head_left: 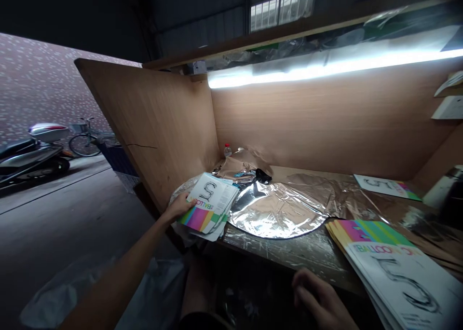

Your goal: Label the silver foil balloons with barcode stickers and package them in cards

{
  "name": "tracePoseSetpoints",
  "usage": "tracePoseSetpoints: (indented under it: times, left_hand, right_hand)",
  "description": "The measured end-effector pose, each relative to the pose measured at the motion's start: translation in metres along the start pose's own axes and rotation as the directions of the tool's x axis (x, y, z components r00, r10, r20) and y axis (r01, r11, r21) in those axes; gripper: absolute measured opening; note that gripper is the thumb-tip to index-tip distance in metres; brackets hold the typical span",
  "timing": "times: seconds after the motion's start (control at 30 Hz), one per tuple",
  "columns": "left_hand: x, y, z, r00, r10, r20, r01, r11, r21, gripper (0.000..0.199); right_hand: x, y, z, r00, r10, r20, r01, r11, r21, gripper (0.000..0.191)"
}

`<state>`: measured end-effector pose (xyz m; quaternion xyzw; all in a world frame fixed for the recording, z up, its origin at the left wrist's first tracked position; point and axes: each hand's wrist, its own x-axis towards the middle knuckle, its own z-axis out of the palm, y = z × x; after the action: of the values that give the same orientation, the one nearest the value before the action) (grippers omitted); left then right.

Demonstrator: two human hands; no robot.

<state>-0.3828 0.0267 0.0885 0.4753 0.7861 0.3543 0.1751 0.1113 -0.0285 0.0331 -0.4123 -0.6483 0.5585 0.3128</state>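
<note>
- Head view: the left hand (180,207) is gripping a stack of balloon packaging cards (210,205) by its edge, just beside a silver foil balloon (278,209).
- The right hand (318,296) is holding nothing, fingers loosely curling, below the tabletop (289,253) edge, near a second card stack (398,272).

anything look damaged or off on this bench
The wooden side panel has a thin dark crack running in from its edge. The silver foil balloon is also heavily creased, though I can't tell if it's damaged.
</note>
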Motion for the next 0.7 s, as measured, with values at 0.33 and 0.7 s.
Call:
tracePoseSetpoints:
  times: [0.33,0.7]
  left_hand:
    - [-0.027,0.045,0.003,0.99,0.074,0.117,-0.014,0.893,-0.449,0.053]
    - [-0.089,0.1,0.092,0.896,0.214,0.388,0.187,0.612,-0.769,0.053]
  right_hand:
    - [0.132,-0.062,0.068,0.949,-0.272,-0.159,0.286,0.955,0.078,0.026]
    - [0.141,-0.068,0.049,0.954,-0.19,-0.23,0.263,0.9,0.348,0.048]
